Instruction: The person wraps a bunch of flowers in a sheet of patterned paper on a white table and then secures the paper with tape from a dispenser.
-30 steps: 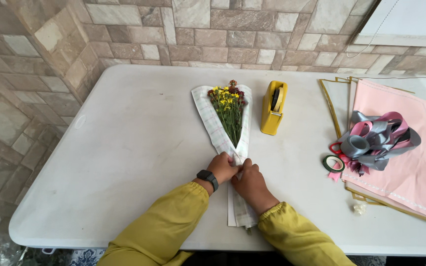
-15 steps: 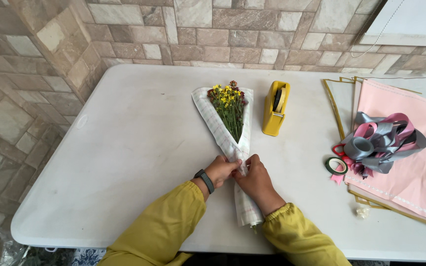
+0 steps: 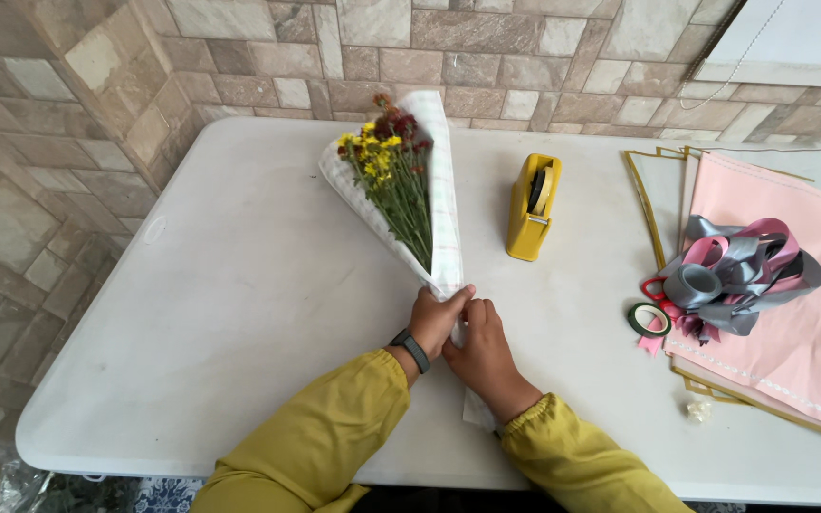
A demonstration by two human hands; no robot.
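Where the white checked wrapping paper narrows around the stems of the small bouquet, the left hand and right hand close together, both gripping the gathered paper. The bouquet lies on the white table, flower heads toward the stone wall. A yellow tape dispenser stands near.

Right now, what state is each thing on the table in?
bouquet: lying flat, wrapped in white checked paper, flower heads showing.
left hand: gripping the wrap's narrow end.
right hand: gripping beside it.
tape dispenser: upright, untouched.
ribbons: loose heap on pink sheets.
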